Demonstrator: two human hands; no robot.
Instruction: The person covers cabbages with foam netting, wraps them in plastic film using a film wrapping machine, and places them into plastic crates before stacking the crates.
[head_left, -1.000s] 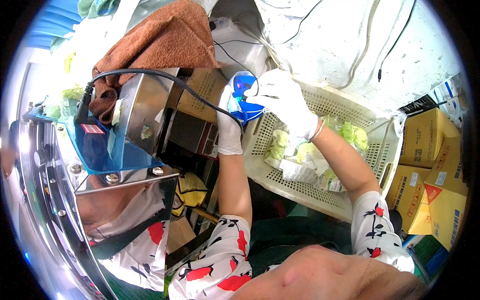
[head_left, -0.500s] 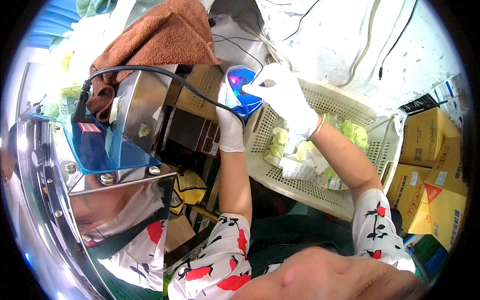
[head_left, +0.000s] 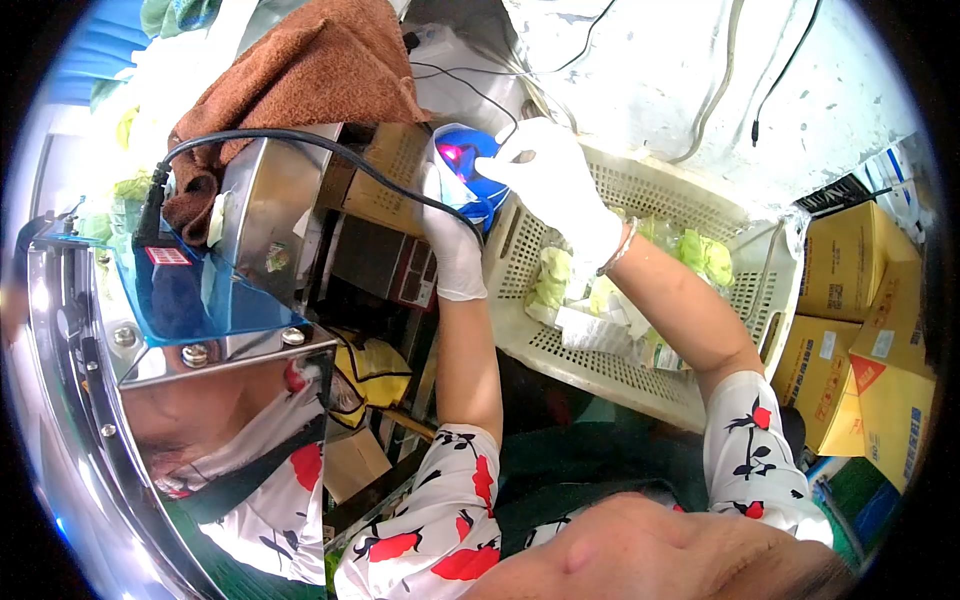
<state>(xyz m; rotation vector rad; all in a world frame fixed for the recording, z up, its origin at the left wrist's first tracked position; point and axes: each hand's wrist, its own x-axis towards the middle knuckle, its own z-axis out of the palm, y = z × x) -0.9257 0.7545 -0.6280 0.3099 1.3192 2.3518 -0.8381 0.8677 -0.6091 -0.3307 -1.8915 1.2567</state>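
Observation:
Both my hands wear white gloves. My left hand (head_left: 452,240) is wrapped around the near-left side of a blue, cup-shaped thing (head_left: 486,205) with a pale lining and a bright pink glow inside; its exact kind is unclear. My right hand (head_left: 560,185) reaches in from the right, thumb and forefinger pinched together at the blue thing's opening. Whatever lies between those fingertips is too small to make out. A thin black cord (head_left: 480,92) runs down to the spot near my right fingers. A thicker black cable (head_left: 330,143) passes in front of my left hand.
Beneath my right arm sits a cream perforated basket (head_left: 625,378) holding bagged leafy greens (head_left: 705,258). On the left stands a shiny steel machine (head_left: 230,375) with a brown towel (head_left: 300,75) behind it. Yellow cartons (head_left: 838,265) are stacked at right.
The whole view has shifted slightly, moving things a little left. My hands keep about the same pose at the blue thing; the pink glow still shows.

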